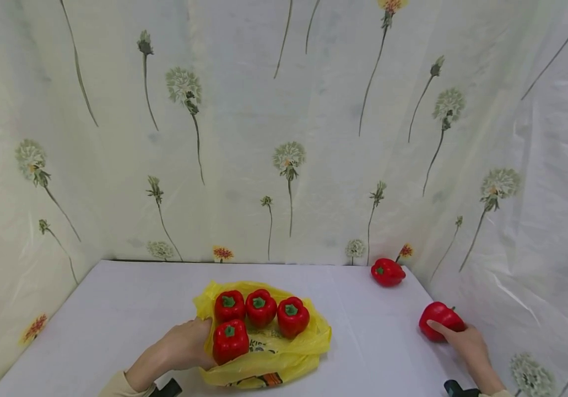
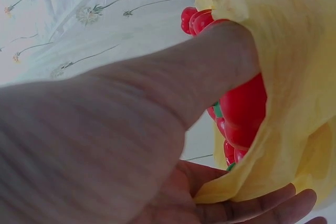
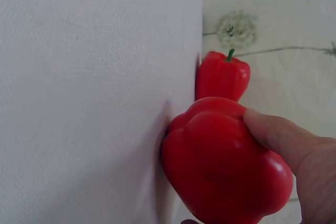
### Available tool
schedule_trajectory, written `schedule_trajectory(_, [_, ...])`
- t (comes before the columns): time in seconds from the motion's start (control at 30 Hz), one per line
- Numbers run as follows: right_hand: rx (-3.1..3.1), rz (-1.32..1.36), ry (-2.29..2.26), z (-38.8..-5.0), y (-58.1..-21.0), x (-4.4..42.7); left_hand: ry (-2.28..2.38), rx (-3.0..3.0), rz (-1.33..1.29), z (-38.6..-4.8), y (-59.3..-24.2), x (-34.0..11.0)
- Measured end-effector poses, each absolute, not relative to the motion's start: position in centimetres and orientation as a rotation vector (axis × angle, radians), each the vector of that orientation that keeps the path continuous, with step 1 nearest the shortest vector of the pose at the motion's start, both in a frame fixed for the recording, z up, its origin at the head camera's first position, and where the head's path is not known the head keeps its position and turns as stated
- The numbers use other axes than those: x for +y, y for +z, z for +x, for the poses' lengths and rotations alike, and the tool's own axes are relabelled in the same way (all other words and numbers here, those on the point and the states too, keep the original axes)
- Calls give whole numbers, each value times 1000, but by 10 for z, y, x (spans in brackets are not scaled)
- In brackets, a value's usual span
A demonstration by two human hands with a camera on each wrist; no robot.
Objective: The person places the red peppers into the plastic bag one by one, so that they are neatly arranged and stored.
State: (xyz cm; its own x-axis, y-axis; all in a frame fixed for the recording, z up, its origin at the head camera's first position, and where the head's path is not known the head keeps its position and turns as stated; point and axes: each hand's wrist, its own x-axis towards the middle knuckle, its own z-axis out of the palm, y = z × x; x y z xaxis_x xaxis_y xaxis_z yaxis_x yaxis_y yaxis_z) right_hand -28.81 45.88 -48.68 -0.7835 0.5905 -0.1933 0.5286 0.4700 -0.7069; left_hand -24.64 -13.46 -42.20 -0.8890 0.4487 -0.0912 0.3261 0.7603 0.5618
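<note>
So the right hand (image 1: pixel 468 346) has its thumb and fingers wrapped around one red pepper (image 1: pixel 434 313) at the right edge of the white table (image 1: pixel 130 309). The left hand (image 1: pixel 191 343) is at the left side of the yellow bag (image 1: pixel 315 333): the fingers you can see are loosely straight and touching the plastic, thumb tip's hidden inside, so can't tell what it's pressing. Count's six peppers, one bag. Four bagged peppers (image 1: pixel 230 343), three across the far side plus one near left, and one loose pepper (image 1: pixel 387 274) sits far right.
</note>
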Motion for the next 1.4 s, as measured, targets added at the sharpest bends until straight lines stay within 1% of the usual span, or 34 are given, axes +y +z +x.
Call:
schedule_trajectory(0.23, [-2579,-969,1265,-293,-492,455,822,2725,629,-247,-424,-135])
schedule_trajectory(0.7, [-2582,-775,1285,-299,-494,446,802,2738,610,-248,-423,-134])
schedule_trajectory(1.07, [-2655,-547,1321,-298,-491,443,810,2751,621,-247,-420,-134])
schedule_trajectory(1.4, [-2730,-521,1294,-297,-492,441,786,2766,600,-248,-422,-133])
